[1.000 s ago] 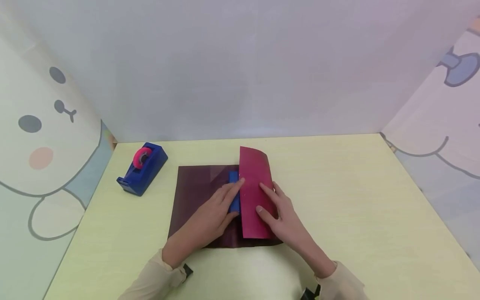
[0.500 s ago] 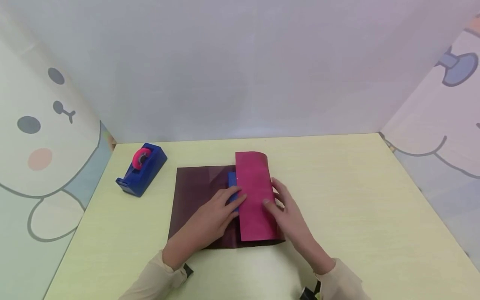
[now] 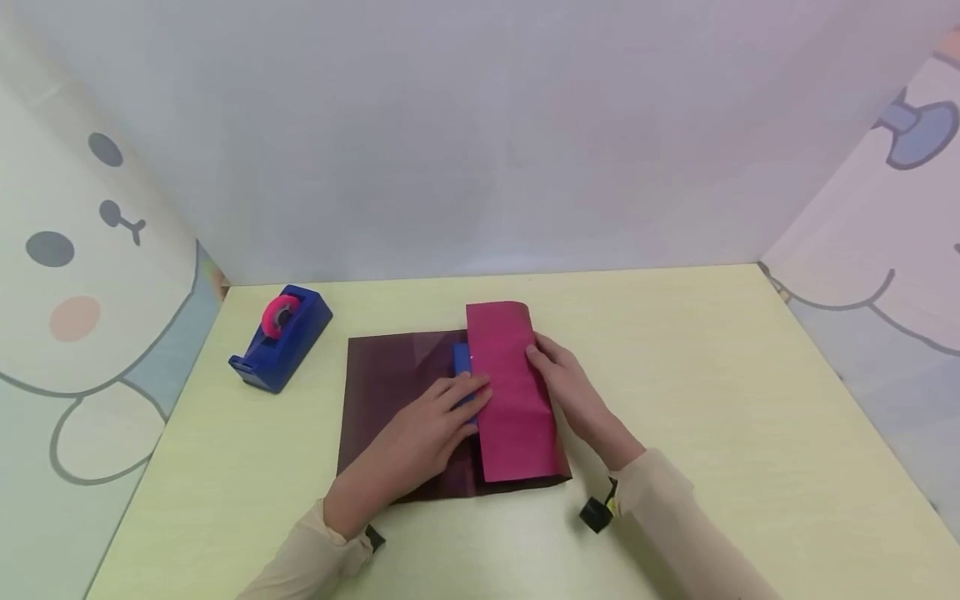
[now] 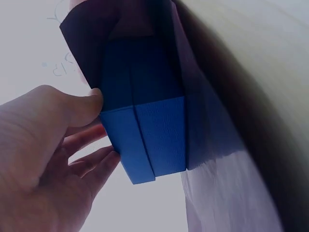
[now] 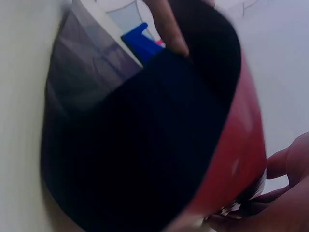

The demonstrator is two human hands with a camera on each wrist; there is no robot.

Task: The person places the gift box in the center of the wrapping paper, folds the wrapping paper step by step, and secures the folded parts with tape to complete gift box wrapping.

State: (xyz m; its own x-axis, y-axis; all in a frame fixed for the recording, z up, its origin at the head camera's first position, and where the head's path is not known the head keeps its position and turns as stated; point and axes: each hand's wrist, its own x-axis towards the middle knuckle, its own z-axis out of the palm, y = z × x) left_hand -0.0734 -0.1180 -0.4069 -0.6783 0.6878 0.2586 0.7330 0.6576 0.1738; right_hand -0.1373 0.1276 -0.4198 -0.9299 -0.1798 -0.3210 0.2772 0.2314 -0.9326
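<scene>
On the pale counter (image 3: 697, 358), near its middle, a blue box (image 3: 461, 357) sits on a pink sheet (image 3: 510, 425) laid dark face up; the right-hand part curls over the box, and from above only a strip of blue shows beside the free edge.

Left grip (image 3: 423, 421): half closed, fingers bent, thumb and fingertips set on the box's upper left edge, some fingertips lapping the flap. Right grip (image 3: 570, 387): partly closed, thumb on top of the fold, fingers beyond it, nipping the curve of the sheet; pressure cannot be told.

Handling, by judgement. Box: straight-edged, probably stiff card and fairly light; a seam in the left wrist view suggests a lid, so hold it low across both halves rather than by the upper part alone. Sheet: thin and springy, holding a rounded bend rather than a sharp crease; likely to lift if released. Its sheen suggests a smooth surface on which fingertips may slide, and hard pinching could mark it. Best hold: flat fingertips along the free edge, with thumb and fingers running down the fold.

Blue tape dispenser (image 3: 296, 342) stands well apart, to the left.
</scene>
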